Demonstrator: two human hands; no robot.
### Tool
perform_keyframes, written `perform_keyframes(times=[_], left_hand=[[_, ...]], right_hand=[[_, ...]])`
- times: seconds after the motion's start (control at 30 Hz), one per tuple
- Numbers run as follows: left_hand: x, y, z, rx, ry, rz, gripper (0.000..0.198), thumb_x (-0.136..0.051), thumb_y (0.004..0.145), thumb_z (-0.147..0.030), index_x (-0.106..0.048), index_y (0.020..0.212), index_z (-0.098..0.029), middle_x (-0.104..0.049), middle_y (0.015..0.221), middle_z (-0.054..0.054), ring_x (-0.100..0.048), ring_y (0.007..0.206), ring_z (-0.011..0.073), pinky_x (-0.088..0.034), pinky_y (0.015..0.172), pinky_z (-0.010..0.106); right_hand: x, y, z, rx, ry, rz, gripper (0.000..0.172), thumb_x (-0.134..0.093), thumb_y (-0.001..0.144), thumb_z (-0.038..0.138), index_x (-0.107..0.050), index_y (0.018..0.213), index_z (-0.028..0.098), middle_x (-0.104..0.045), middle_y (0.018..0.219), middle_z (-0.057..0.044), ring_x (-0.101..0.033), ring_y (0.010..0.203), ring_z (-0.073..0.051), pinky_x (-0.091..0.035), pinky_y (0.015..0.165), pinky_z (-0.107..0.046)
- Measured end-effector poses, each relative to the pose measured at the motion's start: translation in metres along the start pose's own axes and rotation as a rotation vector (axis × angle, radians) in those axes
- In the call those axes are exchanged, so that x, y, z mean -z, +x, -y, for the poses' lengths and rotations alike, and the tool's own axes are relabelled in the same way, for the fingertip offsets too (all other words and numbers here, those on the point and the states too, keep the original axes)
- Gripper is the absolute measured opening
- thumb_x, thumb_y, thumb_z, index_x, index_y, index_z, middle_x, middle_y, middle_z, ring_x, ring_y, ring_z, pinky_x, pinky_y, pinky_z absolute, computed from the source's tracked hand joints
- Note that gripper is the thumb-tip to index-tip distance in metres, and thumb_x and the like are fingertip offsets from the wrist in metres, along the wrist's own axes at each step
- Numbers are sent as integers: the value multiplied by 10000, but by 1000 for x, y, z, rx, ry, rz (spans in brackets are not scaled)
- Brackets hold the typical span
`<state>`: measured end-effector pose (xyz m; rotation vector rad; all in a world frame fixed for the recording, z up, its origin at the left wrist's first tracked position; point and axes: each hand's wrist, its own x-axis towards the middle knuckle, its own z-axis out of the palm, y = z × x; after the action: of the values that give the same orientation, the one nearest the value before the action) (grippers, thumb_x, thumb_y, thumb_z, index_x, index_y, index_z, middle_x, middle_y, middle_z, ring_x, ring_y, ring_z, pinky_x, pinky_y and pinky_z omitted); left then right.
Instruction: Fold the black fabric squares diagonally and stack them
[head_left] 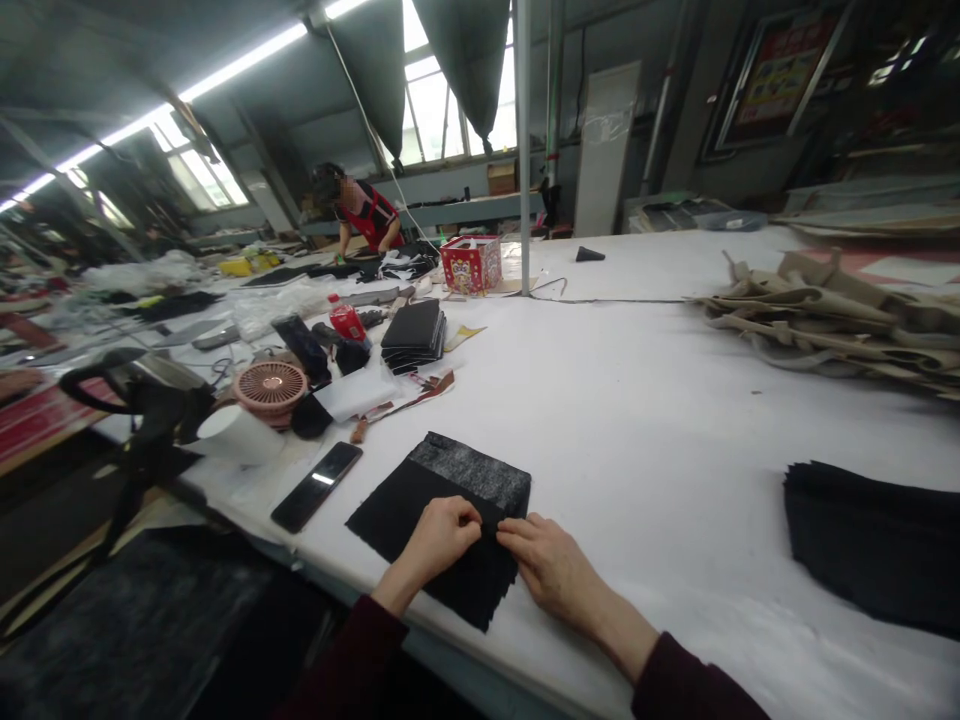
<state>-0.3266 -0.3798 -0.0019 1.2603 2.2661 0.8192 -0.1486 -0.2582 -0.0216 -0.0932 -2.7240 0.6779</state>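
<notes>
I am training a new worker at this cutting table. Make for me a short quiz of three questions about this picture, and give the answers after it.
1. True or false: the left hand and the right hand both touch the black fabric.
2. Which is nearer to the left hand: A) the phone, or B) the pink fan?
3. Fill the gap: the pile of black fabric lies to the ____ of the hands.

Key: 1. True. 2. A, the phone. 3. Right.
</notes>
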Motion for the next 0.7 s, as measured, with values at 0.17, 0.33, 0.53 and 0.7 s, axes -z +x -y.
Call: perform_keyframes(times=[0.17,0.33,0.53,0.7], left_hand=[[7,11,20,91,-268,86,208,-519,708,-255,-695,736,-148,-658,672,21,-591,647,158,-457,651,259],[9,12,33,127,-500,140,171,-553,683,-231,-676,744,-129,-644,680,18,-573,638,137,-447,638,240],[8,10,29,153,-730,117,79,-676,629,-173,-686,691,-124,-654,696,12,-533,591,115,-392,531,207],[45,1,46,201,-1071,-100,107,-702,653,-218,-636,668,-135,-637,656,3,-564,584,117,-457,575,217]], right_hand=[[-5,-2,-4,-4,-33,34,337,-460,875,57,-659,1099,212,-649,1161,-47,-538,930,-206,-475,830,-350],[-5,2,2,-18,130,-108,314,-439,872,45,-661,1040,191,-628,1156,-59,-537,984,-189,-463,872,-320],[-11,18,8,-43,25,-71,245,-475,859,41,-663,920,185,-660,1071,-47,-535,904,-194,-469,827,-333],[-19,17,1,-50,-42,-52,271,-478,870,26,-661,988,187,-646,1158,-42,-521,959,-195,-465,856,-327]])
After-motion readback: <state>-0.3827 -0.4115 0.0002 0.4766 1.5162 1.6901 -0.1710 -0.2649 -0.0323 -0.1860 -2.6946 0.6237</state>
